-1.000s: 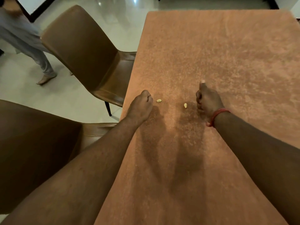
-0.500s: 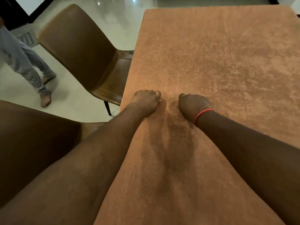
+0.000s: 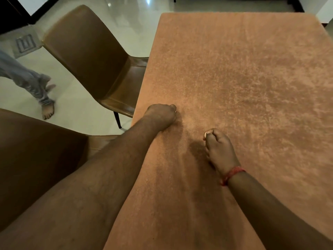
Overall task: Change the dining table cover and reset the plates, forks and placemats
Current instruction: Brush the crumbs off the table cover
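A: Where's the cover, and what are your hands doing on it?

B: The rust-brown table cover lies spread flat over the whole dining table. Your left hand sits near the table's left edge with the fingers curled under into a fist, knuckles down on the cloth. A pale glint shows at the fingertips, too small to name, so I cannot tell whether you pinch a crumb, the cloth, or nothing. Your right hand is nearer you and apart from the left, fingers curled tight too, with something small and pale showing at the thumb tip; it may be only the nail.

A: So what's the step?

B: I'd judge you're clearing bits off the cloth or bunching it to lift it away. No plates, forks or placemats are in sight, so resetting comes later.

A: How do you do it well?

B: Gather the cloth inward from the edges so loose bits stay folded inside instead of dropping to the floor. Mind the brown chair tucked at the left edge, where a hanging hem could snag, and watch the person's bare foot on the tiles beyond it
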`<move>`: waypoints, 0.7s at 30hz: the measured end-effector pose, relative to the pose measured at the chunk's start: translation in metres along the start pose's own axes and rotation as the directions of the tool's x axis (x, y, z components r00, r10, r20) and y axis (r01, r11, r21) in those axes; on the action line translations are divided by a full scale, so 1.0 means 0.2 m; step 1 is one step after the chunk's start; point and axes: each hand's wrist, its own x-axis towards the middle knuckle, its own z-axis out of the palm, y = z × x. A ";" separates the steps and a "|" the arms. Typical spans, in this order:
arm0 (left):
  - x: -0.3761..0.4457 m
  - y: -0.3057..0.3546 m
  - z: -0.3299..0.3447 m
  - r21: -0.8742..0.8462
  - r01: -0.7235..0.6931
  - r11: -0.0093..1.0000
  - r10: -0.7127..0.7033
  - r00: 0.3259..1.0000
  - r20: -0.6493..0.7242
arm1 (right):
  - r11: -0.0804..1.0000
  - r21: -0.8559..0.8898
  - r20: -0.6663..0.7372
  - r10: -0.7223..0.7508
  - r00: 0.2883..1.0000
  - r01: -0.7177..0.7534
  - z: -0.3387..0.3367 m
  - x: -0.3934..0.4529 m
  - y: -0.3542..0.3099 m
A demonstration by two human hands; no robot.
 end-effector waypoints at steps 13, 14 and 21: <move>0.05 0.06 -0.03 -0.764 0.230 0.602 -0.371 0.929 -0.013 | 0.752 0.637 0.144 0.102 0.984 -0.171 -0.03 -0.21 0.01; 0.05 0.05 -0.03 -0.806 0.231 0.545 -0.381 0.925 0.008 | 0.698 0.691 0.172 0.092 0.981 -0.187 -0.04 -0.20 0.02; -0.03 0.03 0.00 -0.342 0.153 0.927 -0.197 0.975 -0.098 | 0.634 0.733 0.211 0.132 0.969 -0.246 -0.05 -0.16 0.06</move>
